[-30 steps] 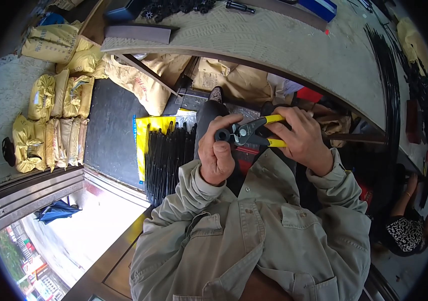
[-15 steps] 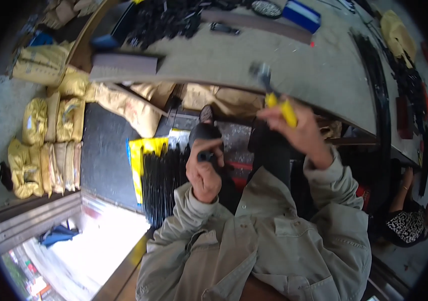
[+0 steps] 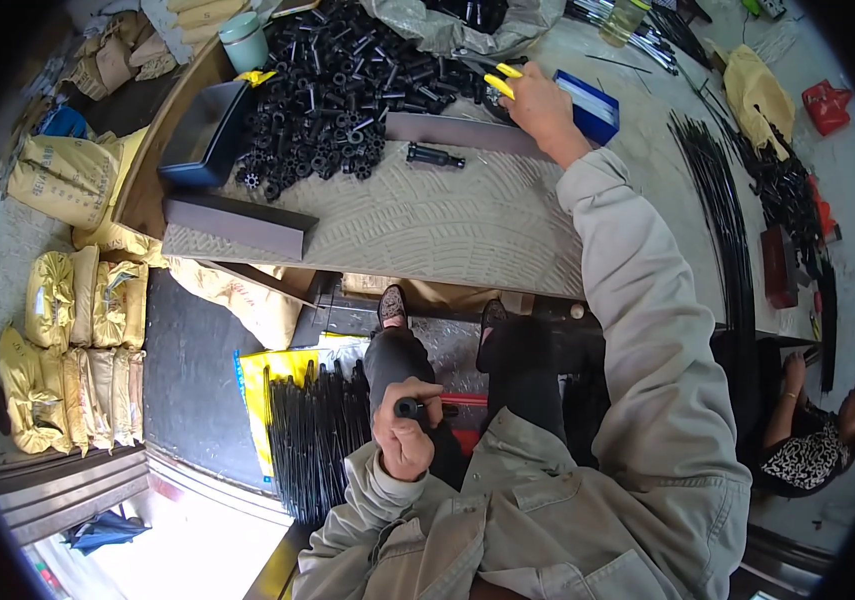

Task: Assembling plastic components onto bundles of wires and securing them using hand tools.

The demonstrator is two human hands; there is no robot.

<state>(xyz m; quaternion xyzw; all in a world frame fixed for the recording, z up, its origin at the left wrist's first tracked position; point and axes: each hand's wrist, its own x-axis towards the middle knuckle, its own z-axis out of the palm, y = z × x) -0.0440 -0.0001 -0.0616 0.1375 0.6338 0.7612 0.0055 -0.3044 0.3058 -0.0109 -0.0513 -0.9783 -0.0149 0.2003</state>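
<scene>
My right hand (image 3: pixel 544 110) is stretched far over the worktable, closed around the yellow handles of what look like pliers (image 3: pixel 503 80). Its fingers hide the tool's metal head. Just right of that hand lies a blue box (image 3: pixel 589 108) with a pale inside. Down near my lap, my left hand (image 3: pixel 405 435) grips a black tube (image 3: pixel 408 408), seen nearly end-on with its round hollow end up. On the tabletop between the hands rests a short black cylindrical part (image 3: pixel 435 155).
A heap of black plastic parts (image 3: pixel 337 80) covers the table's far left, beside a dark blue bin (image 3: pixel 205 135). Grey-brown bars (image 3: pixel 237 225) lie along the near edge. Thin black rods (image 3: pixel 312 445) stand bundled left of my legs. Another person (image 3: pixel 812 440) sits at the far right.
My right hand has carried the yellow-handled pliers away from me, from above my knees to the far side of the table. My left hand keeps its hold. The view has tilted up.
</scene>
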